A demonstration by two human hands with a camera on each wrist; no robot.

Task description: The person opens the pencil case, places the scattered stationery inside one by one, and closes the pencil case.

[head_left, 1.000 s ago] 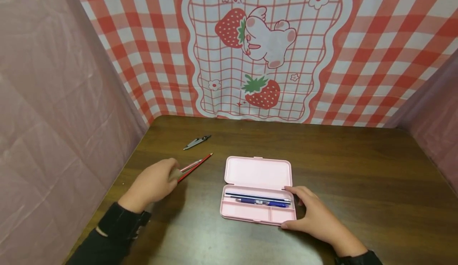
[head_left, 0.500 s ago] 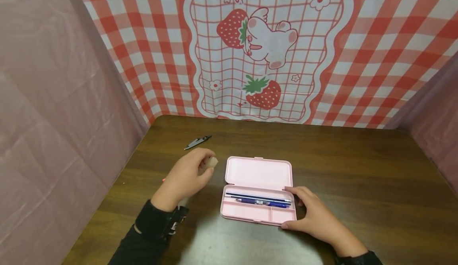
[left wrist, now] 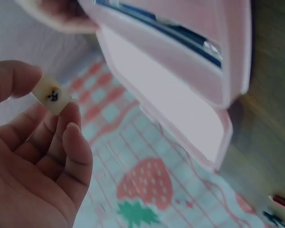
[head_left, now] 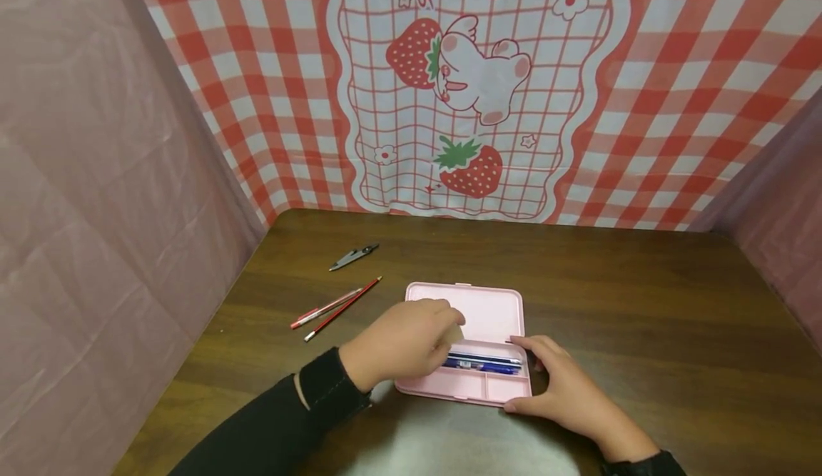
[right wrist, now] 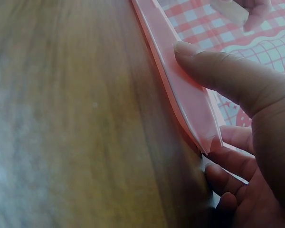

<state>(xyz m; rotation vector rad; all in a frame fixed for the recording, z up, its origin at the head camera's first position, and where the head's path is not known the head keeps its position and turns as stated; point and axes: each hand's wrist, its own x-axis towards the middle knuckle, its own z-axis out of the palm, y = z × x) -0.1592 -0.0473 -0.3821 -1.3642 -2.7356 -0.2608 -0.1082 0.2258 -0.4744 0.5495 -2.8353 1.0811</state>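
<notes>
My left hand (head_left: 404,337) is over the left part of the open pink pencil case (head_left: 494,312). It pinches a small cream eraser (left wrist: 53,95) with a little black face on it, between thumb and fingers. Inside the case's long back compartment lie a dark striped pencil and a blue pen (head_left: 484,367), their left ends hidden behind the left hand. My right hand (head_left: 565,394) holds the case's right end, its thumb (right wrist: 199,59) at the front wall and its fingers round the end. The front compartments show nothing in their visible parts.
To the left on the brown table (head_left: 642,297) lie a red pen (head_left: 321,310) and a red-and-black pencil (head_left: 347,306), crossing near their far ends. A grey compass (head_left: 353,256) lies farther back. A checked strawberry cloth (head_left: 475,169) hangs behind the table.
My left hand has moved right with the eraser, from beside the red pen and pencil to above the case. The pen and pencil stay on the table. My right hand keeps its place.
</notes>
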